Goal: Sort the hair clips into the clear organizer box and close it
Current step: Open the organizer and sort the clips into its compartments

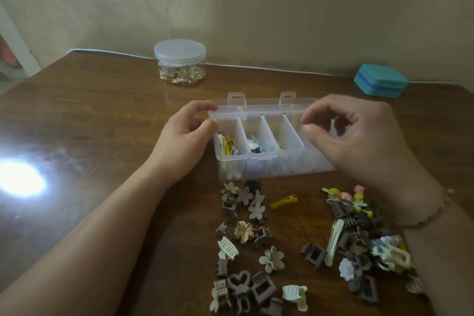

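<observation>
Mostly visible: clear organizer box on wooden table, between both hands, lid up behind. Left hand curls at box's left end, thumb and forefinger at its corner; actual grip hard to tell. Right hand hovers over right end, fingers curled, hiding rightmost compartment; whether it pinches anything, cannot tell. Loose hair clips near wrists, below box; right forearm covers part of pile. Yellow clip lies alone between wrists.
</observation>
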The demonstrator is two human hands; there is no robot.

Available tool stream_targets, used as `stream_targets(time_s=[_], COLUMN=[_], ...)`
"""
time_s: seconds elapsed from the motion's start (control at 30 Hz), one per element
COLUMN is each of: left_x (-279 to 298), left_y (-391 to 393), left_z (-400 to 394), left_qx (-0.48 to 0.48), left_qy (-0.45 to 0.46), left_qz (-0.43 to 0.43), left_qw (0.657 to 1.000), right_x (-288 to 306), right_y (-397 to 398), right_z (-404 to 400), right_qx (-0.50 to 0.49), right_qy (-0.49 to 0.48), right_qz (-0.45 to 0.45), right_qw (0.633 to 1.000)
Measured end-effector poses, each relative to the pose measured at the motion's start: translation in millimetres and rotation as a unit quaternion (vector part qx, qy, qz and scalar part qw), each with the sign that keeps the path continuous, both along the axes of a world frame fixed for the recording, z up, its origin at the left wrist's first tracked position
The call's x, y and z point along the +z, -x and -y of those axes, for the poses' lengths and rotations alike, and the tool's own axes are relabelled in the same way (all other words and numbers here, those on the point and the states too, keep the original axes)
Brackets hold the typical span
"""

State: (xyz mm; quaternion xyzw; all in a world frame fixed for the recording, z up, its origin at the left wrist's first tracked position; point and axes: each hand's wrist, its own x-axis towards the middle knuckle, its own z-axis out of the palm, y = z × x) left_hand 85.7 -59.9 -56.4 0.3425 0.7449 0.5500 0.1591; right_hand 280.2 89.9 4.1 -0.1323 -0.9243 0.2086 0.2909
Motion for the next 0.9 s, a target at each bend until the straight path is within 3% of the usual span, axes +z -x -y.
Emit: stream_targets(time_s=[0.1,0.2,0.3,0.47,0.63,0.7,0.8,0.87,0.9], left_x=[0,0,1,1,1,1,0,-1,-1], left_y=[0,0,-1,-1,-1,-1,0,1,1], left_z=[0,0,0,0,-1,-1,-1,-1,-1], left_qx=[-0.002,0.007,0.009,0.011,0.011,0.010,0.009,0.006,0.004], left_qy=[0.005,0.004,0.006,0.007,0.007,0.004,0.001,-0.001,0.000], left_qz=[0.001,-0.004,-0.007,-0.007,-0.007,-0.006,-0.005,-0.003,-0.002], left_qw=[1.000,1.000,1.000,1.000,1.000,1.000,1.000,1.000,1.000], right_x=[17,20,10,-2,-1,4,7,1,-5], right_y=[-15,-17,-8,-3,-4,-5,-4,0,4], right_z=[6,18,34,40,38,33,20,13,10], right_qx=[0.048,0.081,0.090,0.085,0.103,0.096,0.036,-0.022,-0.047], right_qy=[-0.022,-0.058,-0.103,-0.100,-0.127,-0.098,-0.015,0.015,0.006], right_qz=[0.184,0.366,0.424,0.450,0.420,0.380,0.158,0.024,0.006], right_qw=[0.982,0.925,0.895,0.883,0.893,0.915,0.987,0.999,0.999])
